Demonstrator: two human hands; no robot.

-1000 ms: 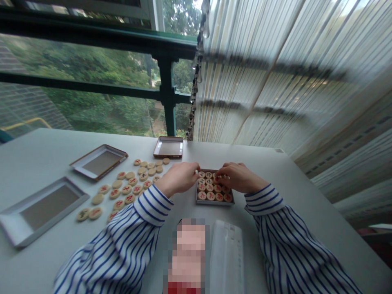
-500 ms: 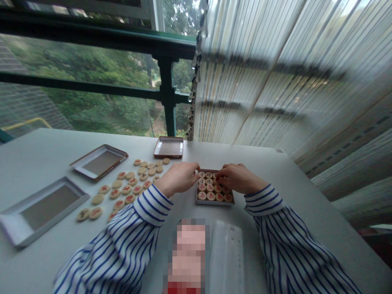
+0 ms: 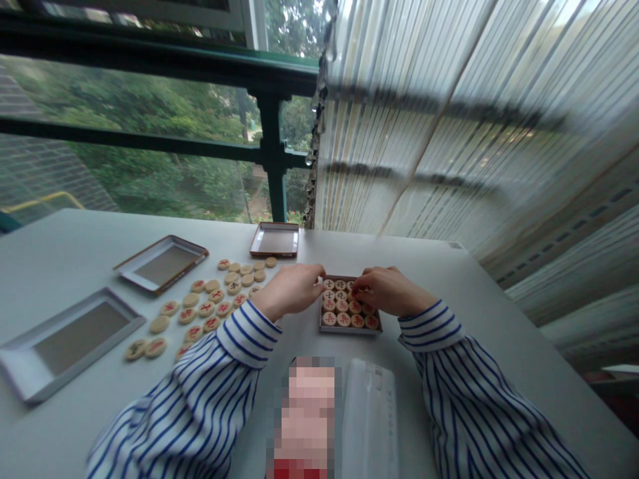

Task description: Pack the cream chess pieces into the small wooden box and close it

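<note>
A small shallow box [image 3: 350, 330] sits on a white table [image 3: 424, 362], a little right of centre, filled with round wooden game pieces [image 3: 343, 320] in neat rows. The nearest row shows four pieces with red characters; black characters mark pieces at the far left of the box. The left hand [image 3: 295, 289] reaches to the box's far left corner, its fingers bent; whether they grip the rim cannot be told. The right hand [image 3: 388, 290] arches over the box's far right part, fingers curled down and covering some pieces; their tips are hidden, so whether they pinch a piece cannot be told. Both arms wear white sleeves [image 3: 452, 346] with blue stripes. To the left of the box, loose pieces [image 3: 206, 309] lie scattered, some with red or black characters, others plain on top. Beyond and beside them rest three open, shallow trays [image 3: 164, 265]. Nearer the wearer, a pixelated, pinkish object [image 3: 307, 412] lies beside a long whitish case [image 3: 370, 419]. Behind the table, a green-framed window [image 3: 174, 166] looks onto trees, and a striped, sheer curtain [image 3: 399, 146] hangs at the right.
</note>
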